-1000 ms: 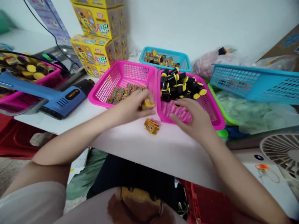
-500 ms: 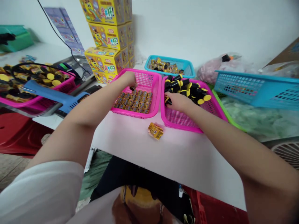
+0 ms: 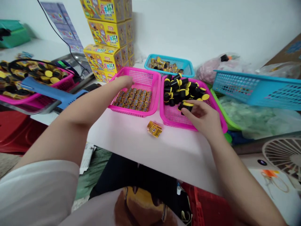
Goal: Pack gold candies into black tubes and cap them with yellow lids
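My left hand [image 3: 122, 83] rests at the far left corner of a pink plastic mesh basket [image 3: 131, 110], its fingers together and their underside hidden. Neat rows of gold-labelled canisters [image 3: 133, 99] fill that basket's near half. My right hand [image 3: 202, 117] is at the front of a second pink basket [image 3: 178, 125], with its fingers around a black canister with a yellow band [image 3: 185, 106]. A heap of black canisters with yellow caps [image 3: 183, 89] lies just beyond it. A small gold printed packet [image 3: 154, 129] lies on the white table [image 3: 150, 153] between my hands.
A blue basket of gold canisters [image 3: 169, 61] stands behind the pink ones. A tilted blue basket [image 3: 258, 89] sits on the right above green-tinted plastic. Stacked yellow boxes [image 3: 105, 40] rise behind. A blue heat gun [image 3: 49, 91] lies over a loaded pink basket [image 3: 37, 100] at left.
My right hand has drawn back from the black heap toward the basket's front, with a canister at its fingers. My left hand stays at the far corner. The view has shifted slightly.
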Demonstrator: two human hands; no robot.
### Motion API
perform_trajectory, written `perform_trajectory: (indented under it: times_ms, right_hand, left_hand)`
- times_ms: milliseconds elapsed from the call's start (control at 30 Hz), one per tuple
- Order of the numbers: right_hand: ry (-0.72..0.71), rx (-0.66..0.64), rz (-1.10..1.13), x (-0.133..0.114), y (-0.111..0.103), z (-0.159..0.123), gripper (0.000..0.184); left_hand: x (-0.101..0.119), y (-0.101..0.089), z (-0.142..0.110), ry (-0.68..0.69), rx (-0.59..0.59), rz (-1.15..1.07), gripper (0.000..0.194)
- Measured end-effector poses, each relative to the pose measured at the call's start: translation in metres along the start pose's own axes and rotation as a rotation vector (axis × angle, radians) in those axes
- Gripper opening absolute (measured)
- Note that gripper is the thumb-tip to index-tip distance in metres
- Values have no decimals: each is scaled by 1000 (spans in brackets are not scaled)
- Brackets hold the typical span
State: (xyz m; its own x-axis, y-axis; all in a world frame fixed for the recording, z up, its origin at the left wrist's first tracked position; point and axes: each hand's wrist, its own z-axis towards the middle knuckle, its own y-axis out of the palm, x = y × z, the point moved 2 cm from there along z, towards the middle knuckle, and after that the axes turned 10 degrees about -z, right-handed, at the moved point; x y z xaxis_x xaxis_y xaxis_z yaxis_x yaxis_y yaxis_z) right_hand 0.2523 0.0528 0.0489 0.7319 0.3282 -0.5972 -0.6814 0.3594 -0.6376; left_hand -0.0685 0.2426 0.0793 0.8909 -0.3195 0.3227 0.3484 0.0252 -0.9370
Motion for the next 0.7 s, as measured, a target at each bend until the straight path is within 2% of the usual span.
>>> perform_trajectory:
  times_ms: [67, 133, 167, 200, 233, 267, 300, 367, 433, 500, 600, 700]
  right_hand:
    - [7, 131, 69, 5, 0, -10, 36]
    - [-25, 241, 97, 7, 0, -18, 35]
    - [-46, 276, 98, 7, -1, -21, 35]
    - [-63, 295, 91, 7, -1, -24, 35]
    - [-77, 304, 80, 7, -2, -27, 34]
    - [-87, 301, 66, 7, -2, -29, 34]
    - [-96, 292, 49, 7, -2, -32, 34]
    - [-117, 261, 11, 8, -1, -35, 35]
    - [-137, 237, -14, 9, -1, -38, 35]
    - [-145, 227, -24, 10, -1, -39, 35]
    - [-142, 231, -39, 9, -2, -41, 34]
    - [-135, 255, -12, 6, -2, -43, 35]
  left_hand:
    - [13, -7, -20, 50, 119, -36, 44]
    - [38, -10, -56, 291, 188, -108, 42]
    - [54, -7, -80, 472, 133, -128, 41]
    - [69, 0, -105, 655, -6, -109, 38]
    - [83, 11, -132, 826, -217, -47, 35]
    - [94, 22, -157, 932, -312, 24, 34]
    - [102, 33, -178, 972, -278, 88, 34]
    - [109, 58, -206, 965, -216, 159, 38]
    - [108, 79, -220, 958, -135, 191, 36]
    - [104, 90, -225, 1012, -34, 205, 28]
    - [100, 84, -225, 1088, 142, 167, 27]
    - [104, 60, -221, 1037, 212, -65, 29]
